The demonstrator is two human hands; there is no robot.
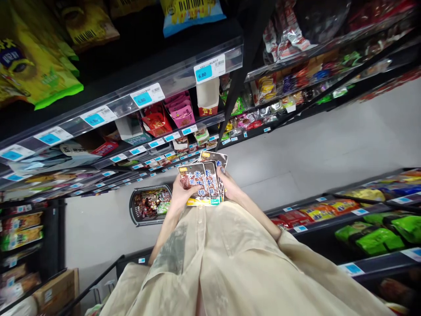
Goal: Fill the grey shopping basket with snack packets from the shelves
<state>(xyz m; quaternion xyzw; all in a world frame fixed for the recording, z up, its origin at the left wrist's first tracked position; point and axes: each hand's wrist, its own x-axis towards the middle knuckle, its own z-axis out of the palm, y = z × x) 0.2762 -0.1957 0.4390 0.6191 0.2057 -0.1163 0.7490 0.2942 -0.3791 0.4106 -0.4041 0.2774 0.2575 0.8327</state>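
Observation:
Several flat snack packets (197,180), dark with white and blue lettering, are fanned out in front of my body. My left hand (184,191) grips the left side of the fan, its thumb lying across the front packet. On the right side, my right hand (226,182) is closed on the packets at the back, its thumb near their upper edge. The packets overlap, so their exact number is hidden. Down on the floor to the left stands a black shopping basket (132,208) holding many small packaged snacks.
A tall shelf with price tags (148,94) runs along the upper left, carrying yellow snack bags (36,66) and boxed packets. Another shelf at lower right holds green bags (378,235). A cardboard box (55,292) sits at lower left. Grey floor (312,149) lies between the shelves.

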